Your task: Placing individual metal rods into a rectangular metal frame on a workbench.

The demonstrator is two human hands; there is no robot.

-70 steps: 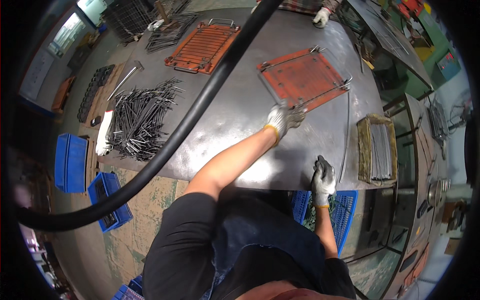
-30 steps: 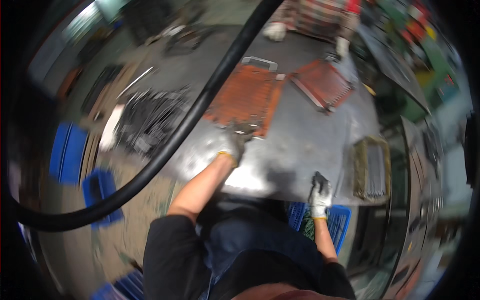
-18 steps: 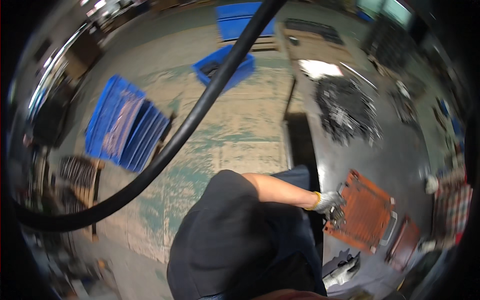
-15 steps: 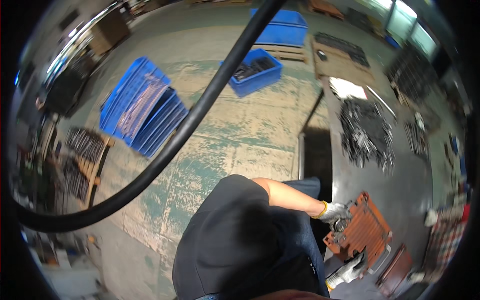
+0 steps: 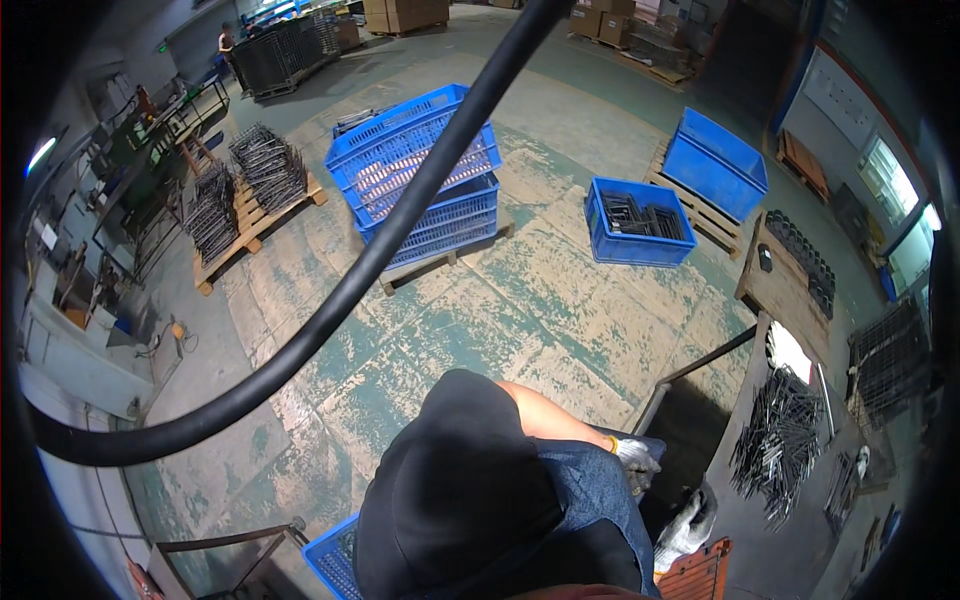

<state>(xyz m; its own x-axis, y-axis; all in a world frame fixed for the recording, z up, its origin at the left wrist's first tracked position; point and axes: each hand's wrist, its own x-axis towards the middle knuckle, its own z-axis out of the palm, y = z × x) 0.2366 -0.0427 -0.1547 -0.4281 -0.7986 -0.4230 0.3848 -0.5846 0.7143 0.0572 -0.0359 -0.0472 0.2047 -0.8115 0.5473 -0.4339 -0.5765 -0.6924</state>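
My left hand, in a pale knit glove with a yellow cuff, is beside my denim-covered knee. Its fingers curl inward, and whatever they may hold is too small to make out. Closer to the lower edge, my right hand, gloved alike, is at the near edge of the grey metal table. Thumb and fingers stand slightly apart, with nothing visible between them. Just below it lies an orange ribbed board, mostly cut off by the picture's lower rim. A heap of thin dark metal rods lies farther along the table.
Blue crates are stacked on a pallet ahead. A blue bin of dark parts stands near another blue bin on a pallet. Metal racks rest on a pallet at left. A black curved tube crosses the view.
The view has swung toward the right, so the floor and crates show more. Both hands have come off the orange board toward my body, and the board has slid toward the lower rim.
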